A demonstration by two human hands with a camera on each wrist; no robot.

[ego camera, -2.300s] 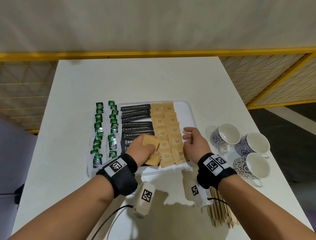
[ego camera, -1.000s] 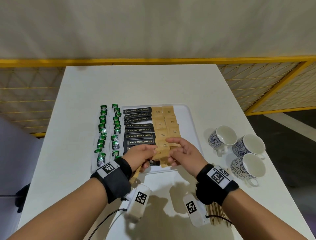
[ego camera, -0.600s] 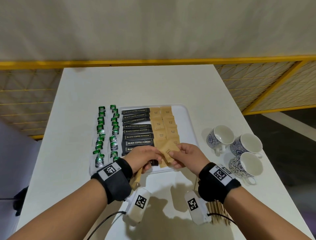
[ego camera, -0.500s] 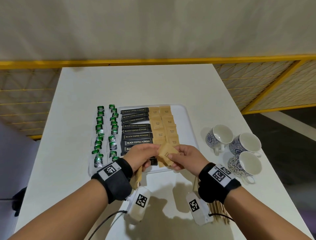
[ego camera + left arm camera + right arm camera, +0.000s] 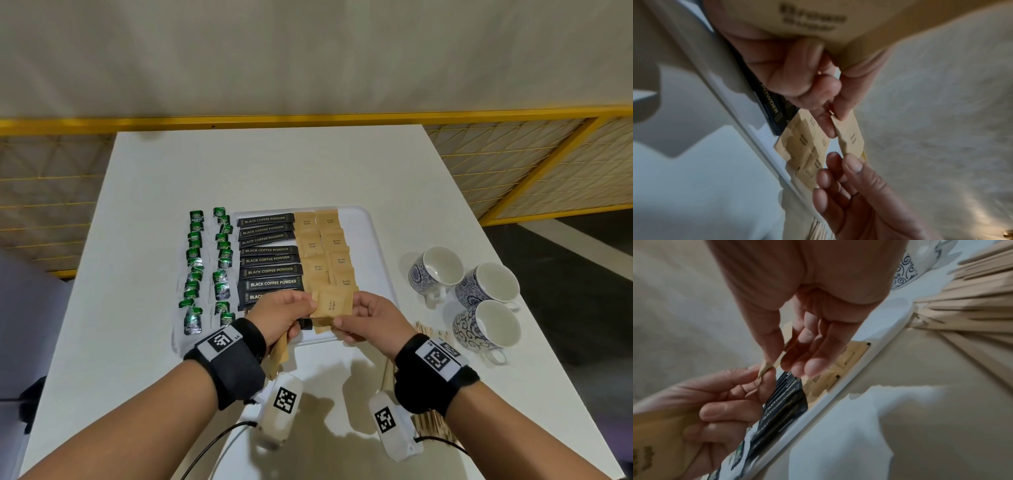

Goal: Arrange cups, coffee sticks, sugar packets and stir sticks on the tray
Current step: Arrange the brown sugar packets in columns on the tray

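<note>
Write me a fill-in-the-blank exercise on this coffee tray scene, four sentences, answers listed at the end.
1. The packet pinched between the left hand and the right hand is printed "Brown ____".
2. The black sticks on the tray read "BLACK ____ POWDER".
3. ____ patterned cups stand on the table, right of the tray.
4. The green-labelled packets lie in ____ columns left of the black sticks.

Missing words: Sugar; COFFEE; Three; two

Cups [image 5: 466, 294] right of tray [image 5: 371, 246]; sticks [image 5: 431, 334] nearer.
</note>
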